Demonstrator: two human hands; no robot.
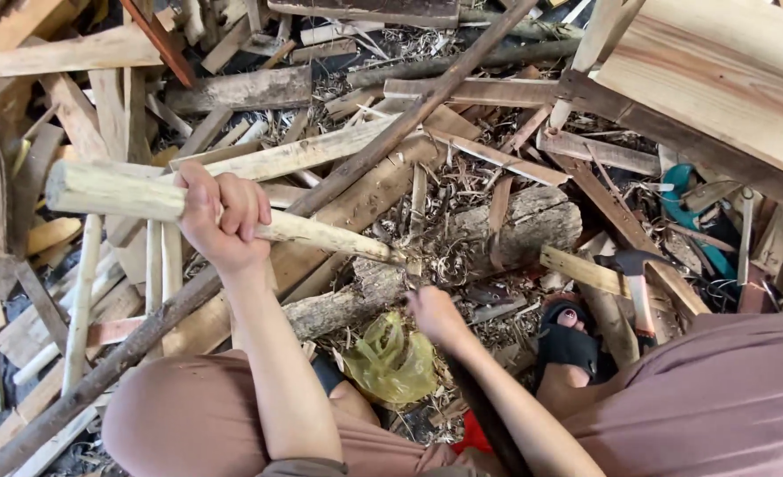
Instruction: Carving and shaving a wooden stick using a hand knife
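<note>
My left hand (222, 216) is closed around the middle of a pale, peeled wooden stake (113, 190). The stake lies nearly level, thick end to the left. Its tapered tip (382, 254) rests on a rough bark-covered log (515, 231) in front of my knees. My right hand (435, 316) sits just below that tip, fingers curled on a dark long tool (488, 415) that runs back under my forearm. What kind of tool it is I cannot tell.
Scrap boards, slats and shavings cover the ground all around. A long dark pole (356, 163) crosses diagonally under the stake. A crumpled yellow plastic bag (391, 362) lies by my knee, a hammer (637, 278) to the right near my sandalled foot (568, 340). A plank bench (727, 79) stands top right.
</note>
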